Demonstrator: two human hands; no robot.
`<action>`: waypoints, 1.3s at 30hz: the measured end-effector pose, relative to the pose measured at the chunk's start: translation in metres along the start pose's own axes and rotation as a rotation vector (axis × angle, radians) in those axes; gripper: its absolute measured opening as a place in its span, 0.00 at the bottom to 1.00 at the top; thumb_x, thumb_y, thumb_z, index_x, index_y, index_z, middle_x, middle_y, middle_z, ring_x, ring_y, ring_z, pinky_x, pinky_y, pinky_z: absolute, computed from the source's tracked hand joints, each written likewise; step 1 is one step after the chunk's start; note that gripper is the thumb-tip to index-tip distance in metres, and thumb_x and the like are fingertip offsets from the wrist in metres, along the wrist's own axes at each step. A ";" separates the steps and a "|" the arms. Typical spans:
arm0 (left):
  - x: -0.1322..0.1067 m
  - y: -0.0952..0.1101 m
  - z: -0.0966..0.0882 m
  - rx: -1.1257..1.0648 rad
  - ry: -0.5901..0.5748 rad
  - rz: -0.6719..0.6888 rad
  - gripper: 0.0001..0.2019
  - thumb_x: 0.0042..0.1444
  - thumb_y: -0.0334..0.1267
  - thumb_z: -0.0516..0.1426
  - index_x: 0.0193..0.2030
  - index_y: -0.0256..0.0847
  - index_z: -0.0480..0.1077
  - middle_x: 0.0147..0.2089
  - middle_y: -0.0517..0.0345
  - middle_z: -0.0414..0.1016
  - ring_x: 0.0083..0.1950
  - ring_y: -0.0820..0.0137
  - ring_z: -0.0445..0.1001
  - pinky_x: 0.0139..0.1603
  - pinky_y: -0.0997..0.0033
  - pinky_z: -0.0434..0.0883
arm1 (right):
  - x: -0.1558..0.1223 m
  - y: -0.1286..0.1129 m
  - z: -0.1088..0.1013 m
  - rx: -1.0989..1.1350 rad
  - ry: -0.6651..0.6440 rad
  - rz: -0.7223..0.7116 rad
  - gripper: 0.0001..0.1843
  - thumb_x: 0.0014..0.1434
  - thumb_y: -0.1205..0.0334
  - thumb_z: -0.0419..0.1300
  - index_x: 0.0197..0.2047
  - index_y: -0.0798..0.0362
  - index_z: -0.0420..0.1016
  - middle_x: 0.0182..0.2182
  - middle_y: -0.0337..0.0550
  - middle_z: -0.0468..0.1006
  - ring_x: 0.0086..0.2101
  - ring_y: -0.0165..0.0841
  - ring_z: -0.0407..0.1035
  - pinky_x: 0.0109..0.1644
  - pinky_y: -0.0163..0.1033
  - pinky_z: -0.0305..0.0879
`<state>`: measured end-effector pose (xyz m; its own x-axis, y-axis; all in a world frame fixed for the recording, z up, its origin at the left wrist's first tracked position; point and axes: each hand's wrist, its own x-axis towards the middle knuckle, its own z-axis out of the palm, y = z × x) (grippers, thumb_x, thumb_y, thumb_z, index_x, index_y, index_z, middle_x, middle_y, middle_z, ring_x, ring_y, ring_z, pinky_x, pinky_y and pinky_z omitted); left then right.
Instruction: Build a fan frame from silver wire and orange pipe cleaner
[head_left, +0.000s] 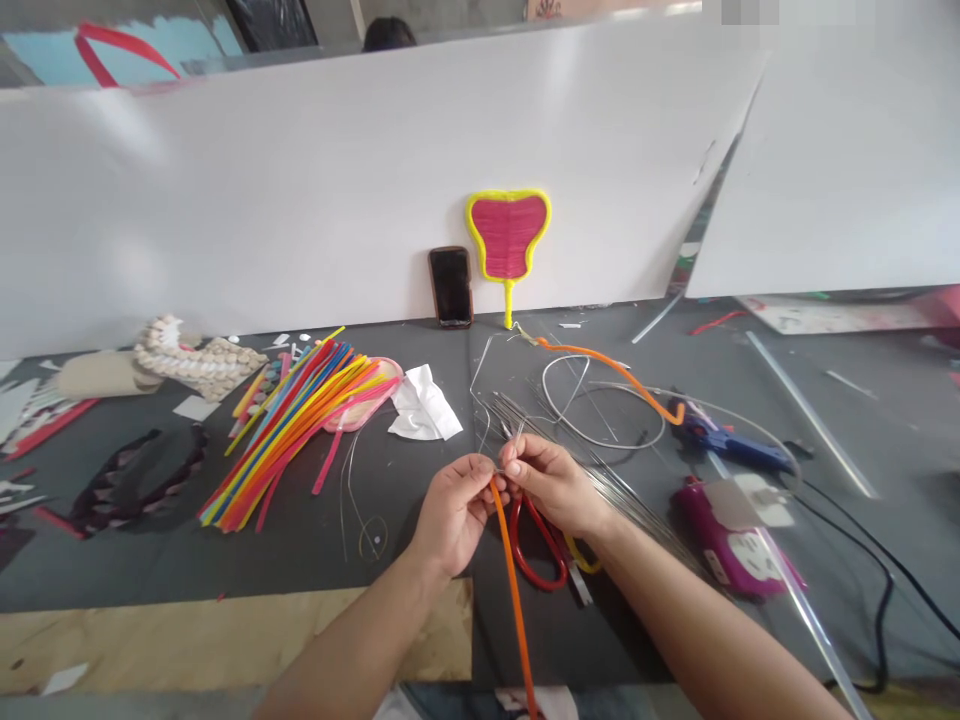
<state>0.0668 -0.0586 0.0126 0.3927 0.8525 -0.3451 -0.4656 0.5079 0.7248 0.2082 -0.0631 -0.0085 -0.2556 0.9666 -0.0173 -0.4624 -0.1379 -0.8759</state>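
Note:
My left hand (454, 510) pinches the top end of an orange pipe cleaner (514, 590) that runs down toward me. Just to its right, my right hand (547, 480) pinches a thin metal wire (487, 400) whose loop rises toward the back; the fingertips of both hands meet at the same spot. Red-handled scissors (536, 555) lie under my right wrist. A bundle of straight wires (622, 490) fans out beneath my right hand.
A pile of coloured pipe cleaners (300, 425) lies on the left over a pink tray. A pink and yellow fan shape (508, 240) and a phone (451, 287) lean on the white board. A blue glue gun (731, 440), a purple glue gun (724, 540) and cables sit on the right.

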 end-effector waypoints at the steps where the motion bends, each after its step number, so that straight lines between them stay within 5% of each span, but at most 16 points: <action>1: 0.000 0.001 -0.001 0.010 -0.001 -0.001 0.09 0.49 0.37 0.61 0.24 0.34 0.69 0.23 0.59 0.69 0.27 0.75 0.70 0.32 0.77 0.67 | 0.000 0.001 0.002 0.005 0.004 -0.014 0.10 0.54 0.56 0.62 0.32 0.54 0.68 0.24 0.36 0.70 0.24 0.25 0.62 0.29 0.33 0.59; 18: 0.001 -0.001 0.001 0.020 0.036 0.036 0.10 0.49 0.37 0.61 0.24 0.34 0.69 0.23 0.60 0.68 0.25 0.78 0.67 0.33 0.77 0.67 | 0.002 -0.006 0.006 0.212 0.071 0.117 0.14 0.53 0.54 0.63 0.28 0.56 0.69 0.24 0.37 0.69 0.23 0.24 0.61 0.28 0.31 0.60; 29: 0.002 -0.004 -0.002 0.058 0.030 0.047 0.10 0.48 0.37 0.62 0.23 0.34 0.69 0.23 0.59 0.69 0.26 0.78 0.67 0.32 0.76 0.66 | 0.001 -0.004 0.006 0.107 0.026 0.157 0.18 0.54 0.47 0.60 0.26 0.54 0.65 0.22 0.36 0.66 0.23 0.25 0.62 0.29 0.33 0.60; 39: 0.003 0.001 -0.002 0.050 0.058 0.069 0.11 0.47 0.39 0.63 0.23 0.35 0.68 0.23 0.61 0.69 0.26 0.77 0.68 0.31 0.76 0.67 | 0.000 -0.008 0.000 -0.025 0.064 0.092 0.11 0.50 0.57 0.65 0.30 0.55 0.71 0.24 0.36 0.70 0.23 0.24 0.61 0.28 0.32 0.57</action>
<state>0.0657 -0.0550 0.0108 0.3136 0.8917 -0.3263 -0.4492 0.4421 0.7764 0.2115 -0.0617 -0.0012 -0.2408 0.9621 -0.1278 -0.4183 -0.2218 -0.8808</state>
